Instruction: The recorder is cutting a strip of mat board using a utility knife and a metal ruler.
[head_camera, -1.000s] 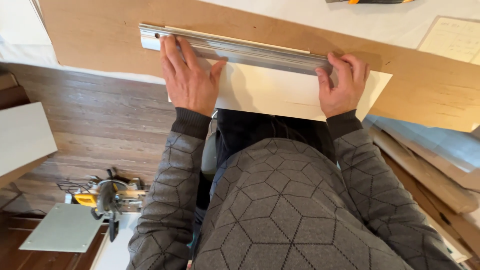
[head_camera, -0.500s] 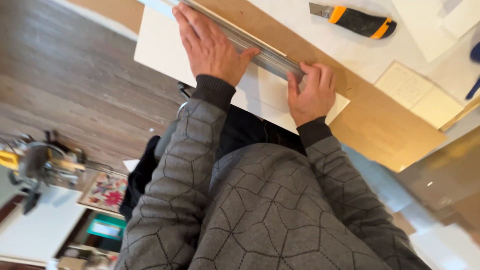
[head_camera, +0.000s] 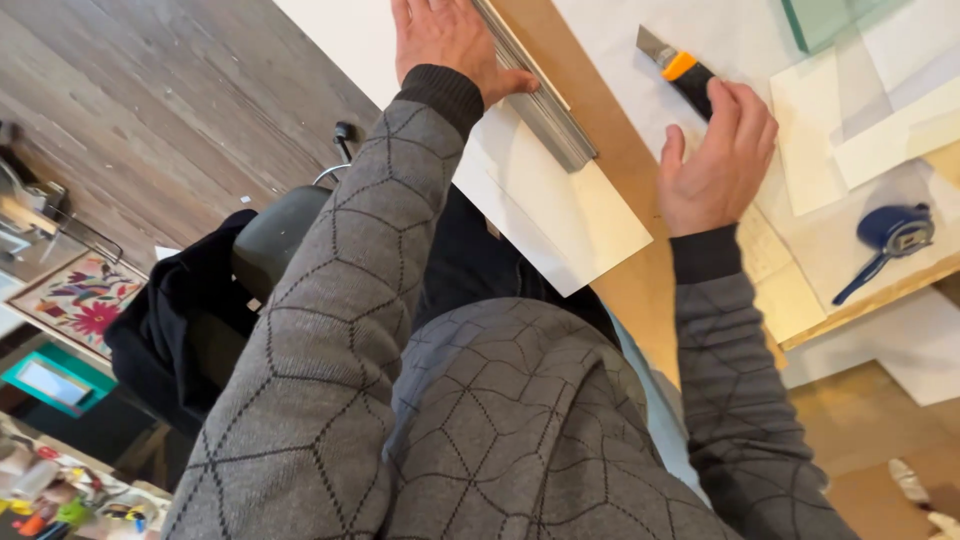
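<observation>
Since the earlier pictures the right hand (head_camera: 718, 150) has left the end of the metal ruler (head_camera: 540, 95) and moved right to the utility knife (head_camera: 680, 70), while the left hand (head_camera: 445, 40) stays on the ruler. Nearest in view are the grey patterned sleeves of the person's top, and to the left of them a dark chair (head_camera: 270, 235) with a black garment (head_camera: 170, 320) draped beside it over the wooden floor (head_camera: 150, 110). A little farther, a white sheet (head_camera: 570, 215) lies on a brown board (head_camera: 640, 290) at the near edge of the table (head_camera: 880, 290), its near corner overhanging. The left hand lies flat, fingers together and thumb out, pressing the ruler against the white sheet; its fingertips run out of the top of the picture. The ruler lies slantwise along the sheet's far right edge. To the right, the right hand rests with fingers loosely curled over the black handle of the knife, thumb spread to the side; whether it actually grips the handle cannot be told. The knife, with an orange band and bare blade, points far and left on white paper. At the right, near the table's edge, lies a small blue handled tool (head_camera: 890, 240), well apart from the hand.
</observation>
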